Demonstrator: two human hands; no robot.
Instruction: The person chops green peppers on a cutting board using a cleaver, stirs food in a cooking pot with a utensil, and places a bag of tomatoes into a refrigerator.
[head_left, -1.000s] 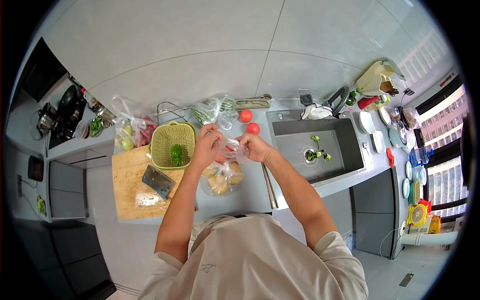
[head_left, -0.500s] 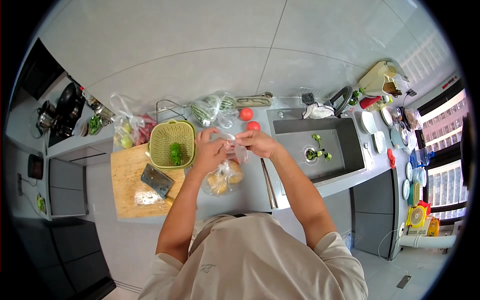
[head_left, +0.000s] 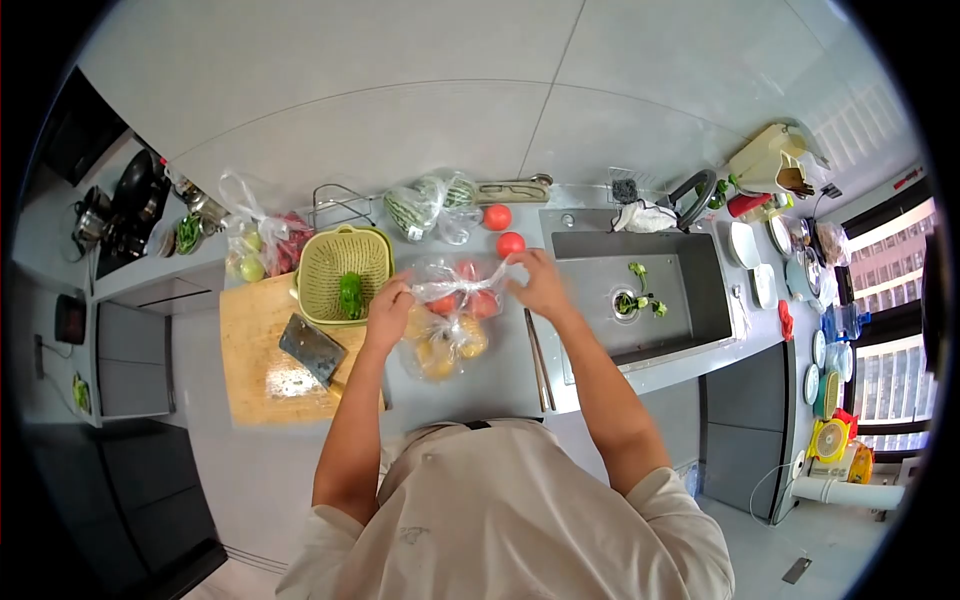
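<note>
My left hand (head_left: 390,308) pinches one end of a clear plastic bag of tomatoes (head_left: 482,303). The other end is stretched out in my right hand (head_left: 540,283), with the twisted plastic crossing between them over the tomatoes. Just below lies a knotted bag of yellowish potatoes (head_left: 437,352), touching the tomato bag. Two loose tomatoes (head_left: 510,244) rest on the counter behind my right hand. Left of my left hand, a green pepper (head_left: 351,296) sits inside the yellow-green basket (head_left: 320,262).
A cleaver (head_left: 311,347) lies on the wooden board (head_left: 250,340) at the left. Chopsticks (head_left: 538,360) lie beside the sink (head_left: 700,290), which holds green scraps (head_left: 640,304). Bagged green-striped vegetables (head_left: 410,212) stand at the wall; bowls (head_left: 742,245) are on the right.
My hands have moved apart, pulling the bag's ends outward to left and right. The tomatoes inside the bag now show between them. The view has shifted slightly.
</note>
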